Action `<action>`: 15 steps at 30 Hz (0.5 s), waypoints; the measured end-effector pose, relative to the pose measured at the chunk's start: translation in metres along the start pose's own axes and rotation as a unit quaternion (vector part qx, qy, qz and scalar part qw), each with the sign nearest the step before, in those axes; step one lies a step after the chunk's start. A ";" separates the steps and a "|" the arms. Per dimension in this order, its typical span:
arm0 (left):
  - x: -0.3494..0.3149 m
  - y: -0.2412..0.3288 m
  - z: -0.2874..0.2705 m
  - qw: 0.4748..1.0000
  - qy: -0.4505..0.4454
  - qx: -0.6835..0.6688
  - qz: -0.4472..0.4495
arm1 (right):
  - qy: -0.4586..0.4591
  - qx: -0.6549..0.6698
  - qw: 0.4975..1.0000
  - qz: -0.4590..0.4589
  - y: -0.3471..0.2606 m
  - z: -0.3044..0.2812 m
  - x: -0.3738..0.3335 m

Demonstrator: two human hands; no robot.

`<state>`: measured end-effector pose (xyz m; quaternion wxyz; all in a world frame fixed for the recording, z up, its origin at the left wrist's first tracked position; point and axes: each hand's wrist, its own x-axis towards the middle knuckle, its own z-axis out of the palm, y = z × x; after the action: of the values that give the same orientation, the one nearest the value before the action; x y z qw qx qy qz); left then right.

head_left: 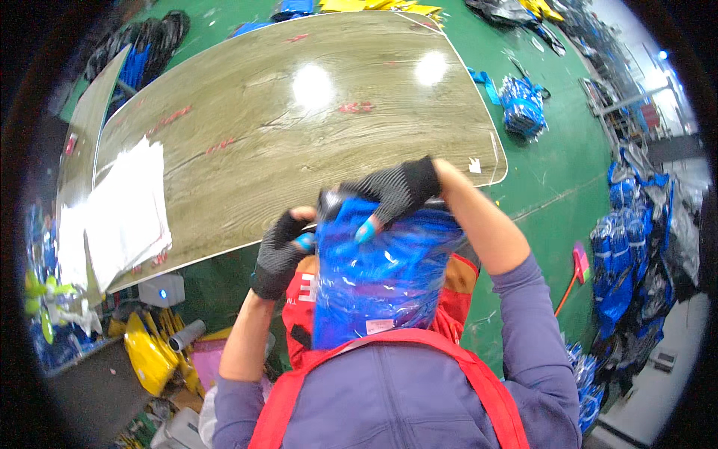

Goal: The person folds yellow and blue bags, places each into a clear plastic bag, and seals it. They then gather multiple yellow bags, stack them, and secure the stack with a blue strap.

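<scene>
Package: a blue package (385,280) in clear, glossy film is held in front of the person's chest, against the red apron (458,295); a small white label (379,326) sits near its lower edge.
Left hand: the gloved left hand (279,256) touches the package's upper left edge, thumb toward the front; whether it is closed on that edge cannot be told.
Right hand: the gloved right hand (394,193) is clamped on the top edge, thumb on the front face, fingers across the dark upper end.
Table edge: the near edge of the wood-grain table (292,142) runs just beyond the hands; its right corners are rounded.
Table top: white sheets (131,206) lie at the left end, well apart from the hands; a paper scrap (475,165) lies near the right corner.
Floor room: green floor (550,206) passes between the table's right end and the piled blue bags (621,251); a tied blue bundle (522,110) lies in that strip, near the table.
Lower left: yellow bags (152,355) stand below the table's near edge, beside a grey tube (187,335).
</scene>
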<state>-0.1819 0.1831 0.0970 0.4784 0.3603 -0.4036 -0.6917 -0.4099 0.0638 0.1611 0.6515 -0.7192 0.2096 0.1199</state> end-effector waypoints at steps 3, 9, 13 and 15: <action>0.006 -0.012 -0.002 0.965 -0.097 -0.243 0.001 | 0.065 -0.100 0.992 0.052 0.029 0.022 0.029; 0.007 -0.034 -0.008 0.983 0.034 0.145 -0.104 | 0.148 0.215 0.964 -0.051 0.081 0.033 -0.037; 0.002 -0.043 -0.009 0.984 0.059 0.166 -0.007 | 0.348 0.232 0.904 -0.088 0.111 0.088 -0.085; 0.002 -0.043 -0.008 0.971 0.099 0.214 0.048 | 0.440 0.249 0.855 -0.118 0.122 0.110 -0.082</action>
<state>-0.1918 0.1888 0.0542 0.4607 0.5014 -0.5095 -0.5262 -0.5267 0.1765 0.0759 0.6579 -0.5302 0.4105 -0.3428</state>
